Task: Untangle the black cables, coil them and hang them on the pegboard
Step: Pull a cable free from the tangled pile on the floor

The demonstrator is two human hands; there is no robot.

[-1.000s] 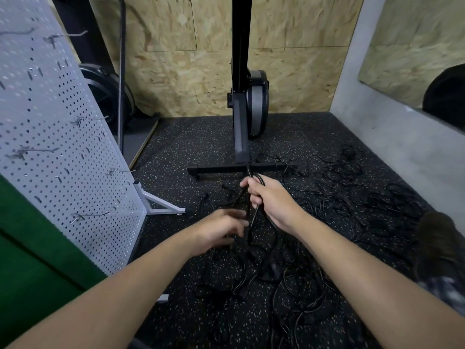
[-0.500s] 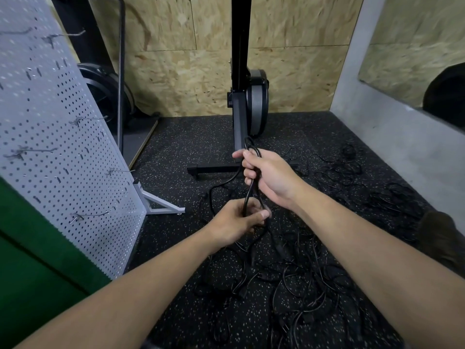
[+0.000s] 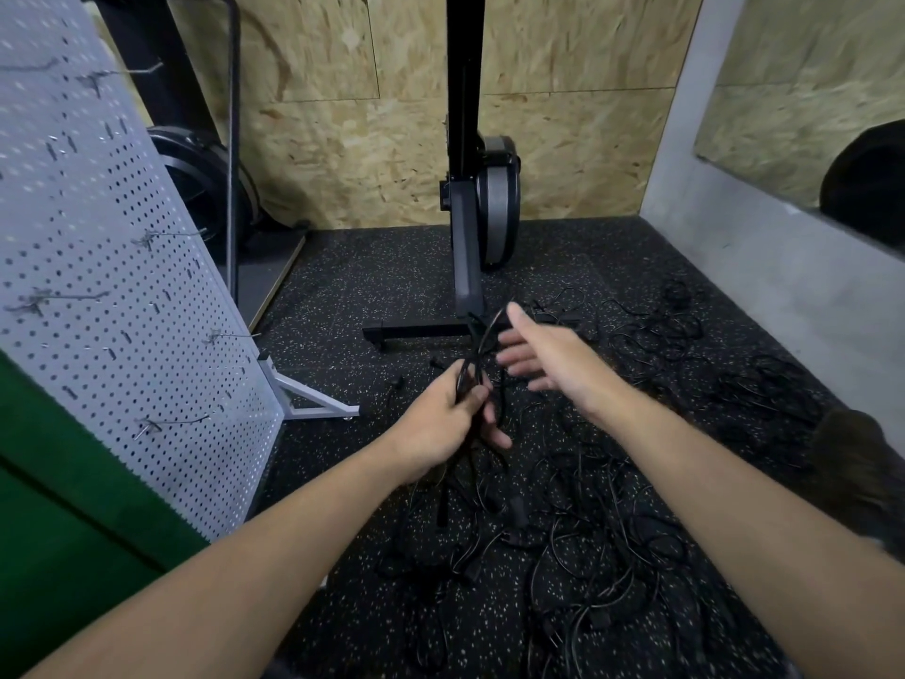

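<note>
My left hand (image 3: pixel 448 416) grips a bunch of black cable loops (image 3: pixel 482 343) that stick up above its fingers, with the cable's tail hanging down to the floor. To the right of the loops, my right hand (image 3: pixel 543 357) is spread, fingers straight, holding nothing. A tangle of black cables (image 3: pixel 578 536) lies on the speckled rubber floor below and to the right of both hands. At the left stands the white pegboard (image 3: pixel 98 296), leaning, with several bare metal hooks (image 3: pixel 171 423).
A black exercise machine (image 3: pixel 470 227) stands upright just beyond the hands, its base bar across the floor. The pegboard's white foot (image 3: pixel 313 401) juts onto the floor at the left. A green surface (image 3: pixel 63 521) fills the lower left. A concrete wall borders the right.
My right hand has let go of the cable loops and spread open to the right. My left hand has closed round the loops and now holds them alone.
</note>
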